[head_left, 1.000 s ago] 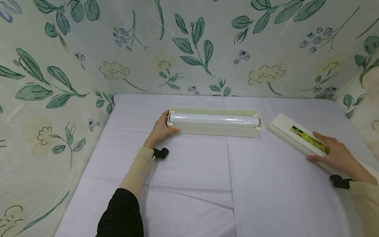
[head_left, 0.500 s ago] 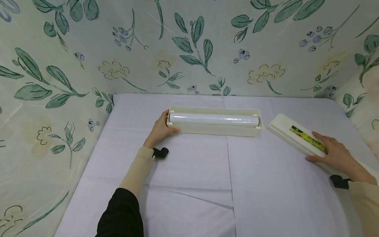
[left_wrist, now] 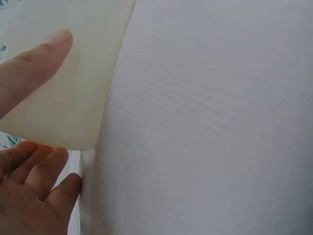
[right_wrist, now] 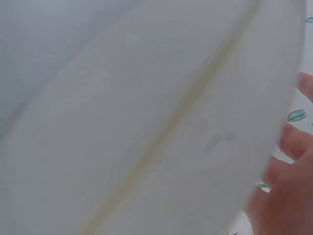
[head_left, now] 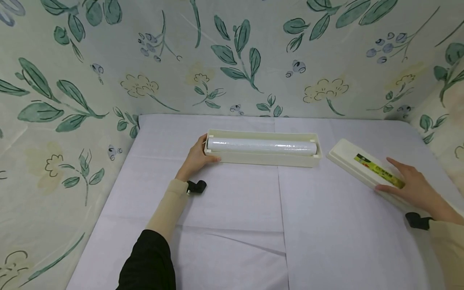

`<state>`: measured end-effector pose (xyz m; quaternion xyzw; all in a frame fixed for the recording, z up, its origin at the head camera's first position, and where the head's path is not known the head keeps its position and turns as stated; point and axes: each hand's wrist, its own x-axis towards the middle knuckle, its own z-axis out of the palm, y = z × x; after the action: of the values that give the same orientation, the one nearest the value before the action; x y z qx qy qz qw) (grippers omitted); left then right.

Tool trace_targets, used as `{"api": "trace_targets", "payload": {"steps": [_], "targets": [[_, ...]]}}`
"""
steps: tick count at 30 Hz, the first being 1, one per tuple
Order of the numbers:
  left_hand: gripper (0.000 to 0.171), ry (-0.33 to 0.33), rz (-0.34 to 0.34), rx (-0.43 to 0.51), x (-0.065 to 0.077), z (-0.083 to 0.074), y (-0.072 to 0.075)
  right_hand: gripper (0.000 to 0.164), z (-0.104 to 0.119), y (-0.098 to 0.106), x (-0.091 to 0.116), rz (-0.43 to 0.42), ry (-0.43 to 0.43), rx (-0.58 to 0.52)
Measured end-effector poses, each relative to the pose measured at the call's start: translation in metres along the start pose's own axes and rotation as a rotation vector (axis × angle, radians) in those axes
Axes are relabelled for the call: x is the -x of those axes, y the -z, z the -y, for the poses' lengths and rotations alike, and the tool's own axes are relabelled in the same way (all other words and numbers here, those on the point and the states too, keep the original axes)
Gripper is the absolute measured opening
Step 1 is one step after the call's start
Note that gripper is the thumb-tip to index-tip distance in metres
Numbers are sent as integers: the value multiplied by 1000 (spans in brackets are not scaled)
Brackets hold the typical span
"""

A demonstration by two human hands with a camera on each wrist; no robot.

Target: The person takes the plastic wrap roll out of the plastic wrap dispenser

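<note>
Though lid (head_left: 364, 172) is off, roll (head_left: 262, 146) is still in box (head_left: 266, 159); my left hand (head_left: 197, 160) grips its end, my right hand (head_left: 417, 188) is spread wide.

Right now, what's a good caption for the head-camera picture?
Left hand holds an open box, roll inside; labelled lid beside it.

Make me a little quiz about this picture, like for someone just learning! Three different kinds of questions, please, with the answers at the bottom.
1. Which hand grips the end of the open box?

2. True or false: the shiny roll lies inside that box.

3. What is the main colour of the label on the lid?
A) Red
B) Yellow
C) Blue

Key:
1. The left hand.
2. True.
3. B.
</note>
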<state>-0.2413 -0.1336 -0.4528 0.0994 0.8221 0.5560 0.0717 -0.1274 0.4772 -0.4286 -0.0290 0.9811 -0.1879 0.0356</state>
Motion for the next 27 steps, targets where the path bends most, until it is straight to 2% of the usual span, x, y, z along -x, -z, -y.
{"api": "trace_targets", "payload": {"steps": [9, 16, 27], "targets": [[102, 1, -3, -8, 0, 0, 0, 95, 12, 17, -3, -51, -17, -59], [101, 2, 1, 3, 0, -1, -1, 94, 29, 24, -7, -70, -24, -63], [101, 12, -1, 1, 0, -2, 0, 88, 60, 39, -18, -92, 80, -57]]}}
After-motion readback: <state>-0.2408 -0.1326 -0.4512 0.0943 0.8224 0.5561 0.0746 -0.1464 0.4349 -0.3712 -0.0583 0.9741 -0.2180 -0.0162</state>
